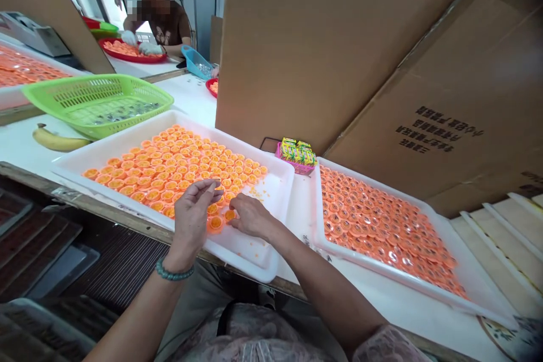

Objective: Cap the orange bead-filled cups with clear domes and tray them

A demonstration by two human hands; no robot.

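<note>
A white tray (pixel 280 181) in front of me holds rows of small round orange pieces (pixel 156 181) with raised rims and yellow-orange centres. Over its near side, my left hand (pixel 195 206) has thumb and fingertips pinched together; whatever lies between them is too small to make out. To its right, my right hand (pixel 251 216) reaches down with curled fingers and grips the edge of one round orange piece (pixel 229 215). Just below the left fingertips lies another orange piece (pixel 215 223). Small orange crumbs dot the tray floor near the right hand.
A second white tray (pixel 317 203) at right holds shiny orange pieces. A pink basket (pixel 300 167) of small yellow-green packets stands between the trays. Cardboard (pixel 297 56) walls the back. A green basket (pixel 139 86) and a banana (pixel 59 139) lie left. A gloved person (pixel 169 25) works beyond.
</note>
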